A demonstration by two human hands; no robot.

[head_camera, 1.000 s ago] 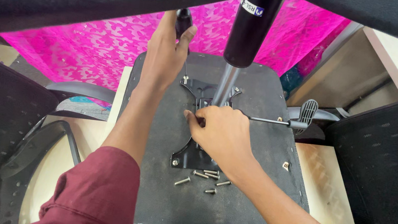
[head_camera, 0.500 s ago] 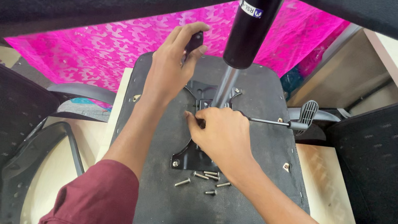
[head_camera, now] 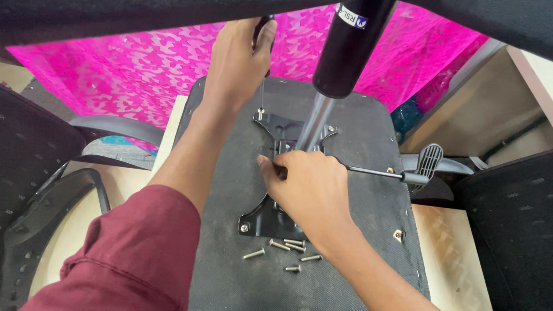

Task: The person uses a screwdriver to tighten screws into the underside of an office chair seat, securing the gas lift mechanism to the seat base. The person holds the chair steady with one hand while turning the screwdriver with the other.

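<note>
Gripping screwdriver (head_camera: 263, 38): left hand (head_camera: 237, 63); right hand (head_camera: 308, 187) on mounting plate (head_camera: 261, 220).

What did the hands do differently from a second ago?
The left hand swung its screwdriver from pointing away to upright, tip down on the screw at the metal plate's far corner. The right hand stayed pressed on the plate; the loose screws did not move.

pink patterned cloth (head_camera: 132, 74) | wooden tabletop (head_camera: 450, 261) | bright, even light

Left hand (head_camera: 235, 59) set screwdriver (head_camera: 260, 62) onto screw (head_camera: 260, 113)
</note>
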